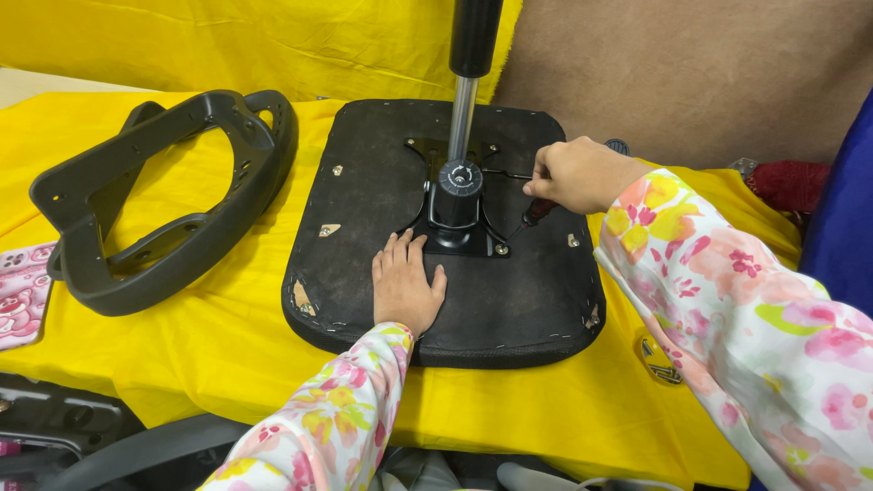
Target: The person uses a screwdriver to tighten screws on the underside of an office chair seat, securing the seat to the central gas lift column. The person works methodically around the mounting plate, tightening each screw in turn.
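Note:
An upturned black chair seat (364, 200) lies on a yellow cloth. A black metal mounting plate (455, 238) with an upright gas-lift cylinder (466, 100) sits at its middle. My left hand (404, 284) rests flat and open on the seat's underside, just below the plate. My right hand (575, 175) grips a dark-handled screwdriver (535, 213), whose tip points at a screw on the plate's lower right corner. Both sleeves are floral.
A black plastic armrest frame (164, 195) lies to the left on the yellow cloth (227, 345). A pink patterned phone case (20, 291) sits at the far left edge. A brown backdrop and a blue surface stand at the right. Grey chair parts lie below the table's front edge.

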